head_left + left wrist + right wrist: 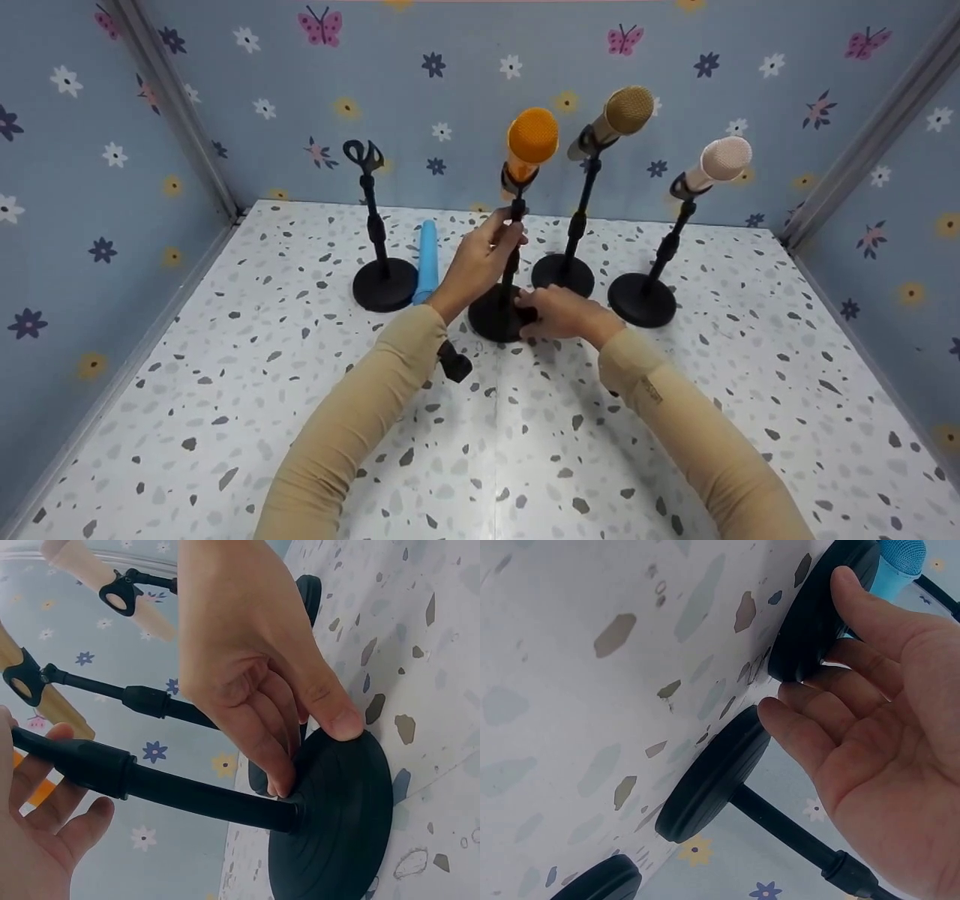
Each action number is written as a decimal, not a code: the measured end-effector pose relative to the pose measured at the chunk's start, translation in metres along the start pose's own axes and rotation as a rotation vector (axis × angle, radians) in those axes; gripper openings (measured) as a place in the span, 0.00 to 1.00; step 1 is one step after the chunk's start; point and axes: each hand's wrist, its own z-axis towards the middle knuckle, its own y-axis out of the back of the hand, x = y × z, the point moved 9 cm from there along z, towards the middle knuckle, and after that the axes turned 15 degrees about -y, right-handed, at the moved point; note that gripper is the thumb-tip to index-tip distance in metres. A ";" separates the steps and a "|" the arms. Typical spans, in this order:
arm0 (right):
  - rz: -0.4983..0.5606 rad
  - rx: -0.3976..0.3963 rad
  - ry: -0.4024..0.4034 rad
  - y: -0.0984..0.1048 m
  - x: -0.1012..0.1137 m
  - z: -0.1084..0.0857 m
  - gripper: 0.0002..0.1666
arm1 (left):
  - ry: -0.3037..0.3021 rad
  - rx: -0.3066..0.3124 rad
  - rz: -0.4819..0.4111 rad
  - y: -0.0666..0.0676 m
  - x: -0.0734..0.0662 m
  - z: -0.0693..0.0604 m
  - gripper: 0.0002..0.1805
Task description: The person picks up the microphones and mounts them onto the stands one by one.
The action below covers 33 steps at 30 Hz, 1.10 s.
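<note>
An orange microphone [534, 135] sits in the clip of a black stand [491, 319] in the middle of the table. My left hand [480, 259] holds this stand's pole just below the clip, thumb and fingers around it. Lower down, my right hand [562, 311] grips the edge of the round base; in the left wrist view its thumb [346, 724] presses at the rim. A light blue microphone [427, 255] lies on the table to the left, partly hidden by my left arm. Beside it stands a black stand [385, 285] whose clip is bare.
To the right, a gold microphone [628, 111] and a pale pink microphone [725, 159] are mounted on black stands. The speckled table [225, 420] meets flower-patterned walls [465, 97] behind and at both sides. A small black object [455, 364] shows beside my left sleeve.
</note>
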 end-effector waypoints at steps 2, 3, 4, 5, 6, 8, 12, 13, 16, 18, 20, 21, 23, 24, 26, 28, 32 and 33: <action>0.006 0.009 -0.014 -0.001 -0.001 0.000 0.22 | -0.005 -0.006 -0.005 0.000 -0.001 0.001 0.20; 0.010 0.015 -0.024 -0.001 -0.002 0.000 0.24 | -0.007 -0.009 -0.011 0.000 -0.002 0.001 0.20; 0.014 0.024 -0.038 -0.002 -0.003 0.000 0.26 | -0.010 -0.013 -0.015 0.000 -0.003 0.001 0.20; 0.016 0.033 -0.050 -0.002 -0.004 0.000 0.28 | -0.013 -0.017 -0.020 0.000 -0.004 0.002 0.19; 0.017 0.043 -0.064 -0.003 -0.005 0.000 0.29 | -0.015 -0.021 -0.030 0.001 -0.005 0.002 0.19; 0.020 0.057 -0.085 -0.004 -0.006 -0.001 0.32 | -0.017 -0.025 -0.053 0.000 -0.008 0.003 0.17; 0.024 0.064 -0.091 -0.005 -0.006 -0.002 0.34 | -0.010 -0.032 -0.086 0.000 -0.010 0.004 0.15; 0.025 0.062 -0.088 -0.005 -0.006 -0.002 0.34 | -0.010 -0.035 -0.089 0.001 -0.010 0.004 0.15; 0.024 0.059 -0.085 -0.005 -0.005 -0.002 0.34 | -0.020 -0.048 -0.085 0.002 -0.011 0.006 0.15; 0.026 0.060 -0.088 -0.004 -0.005 -0.002 0.34 | -0.032 -0.053 -0.080 0.003 -0.014 0.007 0.15; 0.027 0.050 -0.081 -0.003 -0.005 -0.001 0.34 | -0.040 -0.056 -0.076 0.003 -0.015 0.009 0.16; 0.027 0.043 -0.075 -0.003 -0.005 -0.001 0.33 | -0.040 -0.054 -0.073 0.004 -0.016 0.010 0.16; 0.031 0.028 -0.060 -0.001 -0.004 -0.001 0.32 | -0.034 -0.052 -0.081 0.004 -0.016 0.010 0.15; 0.030 0.021 -0.052 -0.001 -0.004 0.000 0.32 | -0.031 -0.050 -0.085 0.004 -0.015 0.010 0.15; 0.031 0.015 -0.046 0.000 -0.004 0.001 0.31 | -0.026 -0.047 -0.095 0.004 -0.015 0.010 0.15; 0.030 0.021 -0.051 -0.001 -0.006 0.001 0.31 | -0.028 -0.043 -0.100 0.003 -0.014 0.010 0.16; 0.030 0.041 -0.053 -0.002 -0.008 0.001 0.32 | -0.037 -0.039 -0.099 0.003 -0.015 0.011 0.15; 0.041 0.037 -0.041 0.000 -0.008 0.000 0.32 | -0.041 -0.037 -0.098 0.002 -0.016 0.012 0.15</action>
